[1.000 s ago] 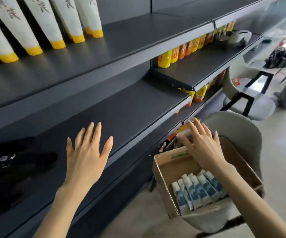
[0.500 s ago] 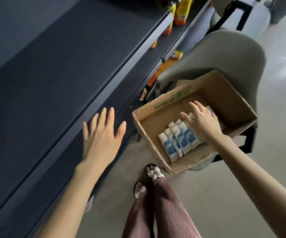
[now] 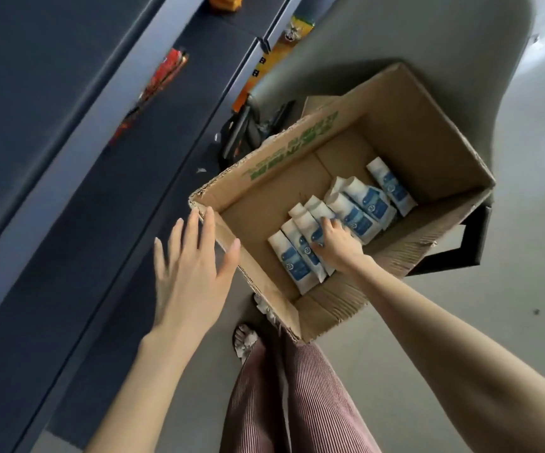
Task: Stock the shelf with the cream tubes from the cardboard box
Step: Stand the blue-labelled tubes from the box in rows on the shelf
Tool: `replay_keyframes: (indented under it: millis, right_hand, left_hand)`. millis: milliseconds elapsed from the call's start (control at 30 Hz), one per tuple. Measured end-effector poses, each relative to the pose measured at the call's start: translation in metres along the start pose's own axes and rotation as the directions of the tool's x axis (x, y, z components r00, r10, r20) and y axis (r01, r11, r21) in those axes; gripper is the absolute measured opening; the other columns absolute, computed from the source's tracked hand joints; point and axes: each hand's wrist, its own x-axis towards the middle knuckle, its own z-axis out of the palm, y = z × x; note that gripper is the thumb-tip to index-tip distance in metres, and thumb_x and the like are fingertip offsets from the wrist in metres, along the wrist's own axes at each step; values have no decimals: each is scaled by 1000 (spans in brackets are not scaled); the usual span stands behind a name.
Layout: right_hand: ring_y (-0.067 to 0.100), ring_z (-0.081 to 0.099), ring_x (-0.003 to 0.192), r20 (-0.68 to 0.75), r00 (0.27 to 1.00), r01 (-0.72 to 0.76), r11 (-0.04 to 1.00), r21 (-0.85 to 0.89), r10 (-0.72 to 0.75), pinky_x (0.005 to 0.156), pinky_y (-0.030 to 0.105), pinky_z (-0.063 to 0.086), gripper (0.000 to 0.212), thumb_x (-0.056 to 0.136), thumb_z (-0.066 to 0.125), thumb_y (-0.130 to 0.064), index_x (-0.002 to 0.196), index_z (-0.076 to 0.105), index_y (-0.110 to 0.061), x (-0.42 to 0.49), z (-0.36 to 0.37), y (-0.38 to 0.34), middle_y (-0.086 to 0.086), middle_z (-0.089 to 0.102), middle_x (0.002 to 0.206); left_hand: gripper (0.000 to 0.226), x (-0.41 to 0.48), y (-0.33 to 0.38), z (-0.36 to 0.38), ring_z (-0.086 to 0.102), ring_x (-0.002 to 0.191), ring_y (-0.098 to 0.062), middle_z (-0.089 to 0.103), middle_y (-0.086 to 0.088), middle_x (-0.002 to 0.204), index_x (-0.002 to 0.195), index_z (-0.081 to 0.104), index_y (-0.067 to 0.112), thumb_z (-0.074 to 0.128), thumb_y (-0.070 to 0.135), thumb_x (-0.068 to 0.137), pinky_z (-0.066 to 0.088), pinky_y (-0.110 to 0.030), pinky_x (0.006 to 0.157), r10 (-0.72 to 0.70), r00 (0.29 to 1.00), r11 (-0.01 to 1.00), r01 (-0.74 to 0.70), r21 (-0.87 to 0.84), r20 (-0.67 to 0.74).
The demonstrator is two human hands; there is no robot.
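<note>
The cream tubes (image 3: 336, 228) are laid in a row along the cardboard box (image 3: 405, 125) floor by its near wall. The right hand (image 3: 338, 245) is curled over a middle tube, though a closed grasp cannot be confirmed. The left hand (image 3: 192, 273) is spread flat, fingertips at the box's left corner. Tubes beneath the right hand are partly hidden. White tubes with blue labels are seen; print is unreadable.

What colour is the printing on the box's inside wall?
Green lettering on the brown cardboard box, seen in the head view.
</note>
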Motion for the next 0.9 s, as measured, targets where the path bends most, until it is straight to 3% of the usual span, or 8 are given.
replay_keyframes:
  millis: [67, 167, 333, 467, 533, 633, 767, 900]
  right_hand:
    - [38, 33, 129, -60, 998, 19, 1000, 3, -19, 98, 49, 38, 60, 90, 58, -30, 139, 28, -11, 8, 5, 0, 17, 31, 140]
    - [35, 31, 127, -152, 984, 72, 989, -132, -92, 98, 47, 36, 63, 86, 62, -34, 137, 33, -10, 20, 12, -1, 15, 31, 137]
    - [35, 31, 128, -141, 990, 9, 993, -121, -26, 97, 46, 35, 68, 85, 62, -38, 134, 30, -4, 28, 21, -10, 18, 31, 137]
    - [37, 40, 126, -47, 997, 51, 995, -82, -55, 95, 49, 37, 69, 88, 56, -18, 142, 16, -2, 27, 21, -14, 18, 38, 139]
    - [40, 41, 125, 9, 999, 37, 992, -118, -36, 95, 51, 37, 76, 89, 57, -19, 146, 8, -4, 23, 21, -9, 17, 37, 140]
    - [39, 37, 127, 100, 995, 13, 981, -191, 6, 98, 55, 34, 67, 90, 57, -21, 144, 19, -9, 21, 20, 4, 13, 32, 143]
    - [36, 33, 128, 183, 979, 138, 941, -309, -84, 101, 55, 31, 55, 87, 60, -19, 135, 34, -12, 20, 21, 3, 12, 36, 139]
    - [32, 46, 123, 201, 978, 118, 931, -346, -49, 99, 48, 33, 49, 90, 53, -16, 135, 35, -13, 14, 29, 2, 10, 52, 130]
  left_hand:
    - [78, 2, -2, 4, 22, 143, -29, 26, -9, 155, 149, 22, 12, 12, 57, 86, 13, -51, 114, -7, 1000, 999, 7, -32, -17]
    - [76, 8, -1, 11, 23, 143, -27, 27, -7, 155, 149, 23, 14, 14, 56, 87, 12, -51, 115, -18, 1000, 997, 17, -78, -19]
    - [76, 12, 5, 16, 21, 143, -22, 27, -4, 155, 150, 24, 15, 13, 57, 87, 11, -49, 116, -18, 999, 988, 13, -155, -30]
    - [74, 14, 12, 15, 21, 144, -21, 27, -4, 155, 149, 25, 14, 16, 56, 88, 11, -49, 116, -16, 999, 979, 6, -202, -51]
    - [74, 13, 14, 14, 20, 144, -20, 26, -3, 156, 149, 25, 15, 16, 56, 89, 10, -48, 117, -13, 999, 976, 1, -218, -53]
    - [72, 11, 14, 12, 20, 144, -20, 26, -4, 155, 149, 26, 14, 17, 55, 90, 10, -48, 116, -6, 998, 972, -8, -233, -62]
    - [72, 10, 12, 11, 21, 143, -20, 27, -4, 155, 149, 26, 14, 17, 55, 90, 11, -47, 116, -7, 998, 971, -9, -240, -67]
    - [72, 8, 12, 10, 22, 143, -20, 28, -4, 155, 149, 26, 14, 17, 55, 90, 11, -48, 116, -15, 998, 966, -2, -259, -64]
